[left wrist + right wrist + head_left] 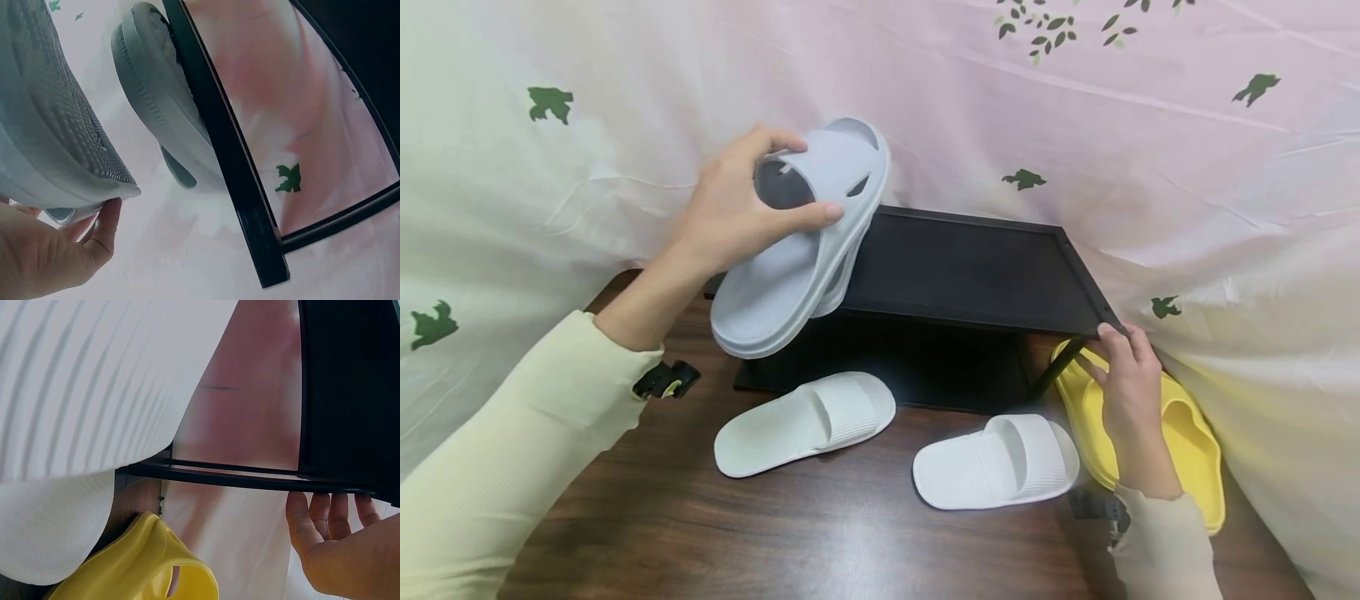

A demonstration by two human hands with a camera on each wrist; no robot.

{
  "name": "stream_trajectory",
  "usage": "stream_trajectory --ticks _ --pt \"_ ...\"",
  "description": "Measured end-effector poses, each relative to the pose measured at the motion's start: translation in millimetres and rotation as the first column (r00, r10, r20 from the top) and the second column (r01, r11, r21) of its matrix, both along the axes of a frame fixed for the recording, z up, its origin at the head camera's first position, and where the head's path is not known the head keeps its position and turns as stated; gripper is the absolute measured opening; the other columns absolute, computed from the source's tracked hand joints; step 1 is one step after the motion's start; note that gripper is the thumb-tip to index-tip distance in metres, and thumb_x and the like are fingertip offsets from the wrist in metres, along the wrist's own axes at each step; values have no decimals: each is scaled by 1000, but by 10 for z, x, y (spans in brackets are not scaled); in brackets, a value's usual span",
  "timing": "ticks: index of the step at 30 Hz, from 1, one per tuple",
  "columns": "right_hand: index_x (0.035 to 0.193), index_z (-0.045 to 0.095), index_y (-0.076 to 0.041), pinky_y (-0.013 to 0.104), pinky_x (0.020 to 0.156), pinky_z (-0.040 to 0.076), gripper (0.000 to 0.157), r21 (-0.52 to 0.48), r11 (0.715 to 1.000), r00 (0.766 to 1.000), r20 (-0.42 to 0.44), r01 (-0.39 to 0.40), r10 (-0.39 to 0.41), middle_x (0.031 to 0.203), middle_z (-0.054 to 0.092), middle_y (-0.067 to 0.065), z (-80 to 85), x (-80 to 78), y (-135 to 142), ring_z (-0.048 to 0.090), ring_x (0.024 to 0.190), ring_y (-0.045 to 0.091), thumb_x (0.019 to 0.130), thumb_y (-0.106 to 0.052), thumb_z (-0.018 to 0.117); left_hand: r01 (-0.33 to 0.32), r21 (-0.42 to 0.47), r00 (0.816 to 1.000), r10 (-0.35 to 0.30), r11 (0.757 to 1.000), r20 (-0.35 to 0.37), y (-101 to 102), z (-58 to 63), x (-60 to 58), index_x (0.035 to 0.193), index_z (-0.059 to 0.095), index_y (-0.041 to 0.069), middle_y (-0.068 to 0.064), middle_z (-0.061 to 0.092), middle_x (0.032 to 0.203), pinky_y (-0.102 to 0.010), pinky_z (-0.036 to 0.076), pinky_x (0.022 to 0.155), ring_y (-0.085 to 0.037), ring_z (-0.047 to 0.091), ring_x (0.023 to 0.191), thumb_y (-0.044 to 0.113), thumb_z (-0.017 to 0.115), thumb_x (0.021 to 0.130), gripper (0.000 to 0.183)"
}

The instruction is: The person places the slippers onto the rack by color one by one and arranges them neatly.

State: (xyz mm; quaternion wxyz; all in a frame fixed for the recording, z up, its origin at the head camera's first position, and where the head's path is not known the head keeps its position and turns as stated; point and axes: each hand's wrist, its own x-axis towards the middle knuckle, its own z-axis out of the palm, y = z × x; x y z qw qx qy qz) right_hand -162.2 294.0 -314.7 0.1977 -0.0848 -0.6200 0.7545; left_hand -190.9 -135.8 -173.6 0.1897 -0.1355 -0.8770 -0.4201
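Note:
A light grey slide sandal (767, 292) hangs tilted over the left end of a black rack (962, 267). My left hand (730, 196) holds it by the strap, thumb on the near side and fingers at the strap's far edge. Partly hidden behind it, a matching sandal (140, 75) stands at the rack's top edge in the left wrist view. My right hand (1131, 392) grips the rack's right front corner, fingers on top and thumb lower. In the right wrist view its fingertips (299, 506) meet the black frame.
Two white slides, one on the left (805, 425) and one on the right (996, 467), lie on the brown wooden table (820, 542) before the rack. Yellow footwear (1191, 442) sits beside the rack, under my right forearm. A leaf-patterned cloth (925, 100) hangs behind.

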Motion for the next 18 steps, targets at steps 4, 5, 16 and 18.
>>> stream_trajectory --ticks 4,5,16,18 --pt "105 61 -11 21 78 56 11 10 1000 1000 7 0 0 115 57 4 -3 6 4 62 99 13 101 -21 62 7 -30 1000 -6 1000 20 78 43 -27 138 57 19 2 55 140 -44 40 96 -17 47 119 60 83 73 81" --pt "106 61 -11 20 78 56 12 14 1000 1000 9 1 -1 115 57 4 -2 6 3 62 100 13 101 -21 62 7 -39 1000 -6 999 27 98 58 -30 138 57 19 1 55 140 -44 41 95 -17 48 118 60 82 73 81" --pt "104 61 -11 21 78 57 9 7 1000 1000 24 17 -17 115 57 4 20 -4 -12 63 100 13 102 -20 59 59 -118 998 -54 991 40 307 189 -125 134 54 17 -3 55 139 -41 46 92 -18 50 119 63 79 75 79" --pt "104 62 -11 21 78 57 9 4 1000 1000 23 17 -17 115 58 3 23 -5 -12 63 99 13 102 -20 60 63 -130 997 -58 990 42 343 208 -150 133 54 16 -4 54 142 -41 46 93 -19 50 121 64 78 76 79"
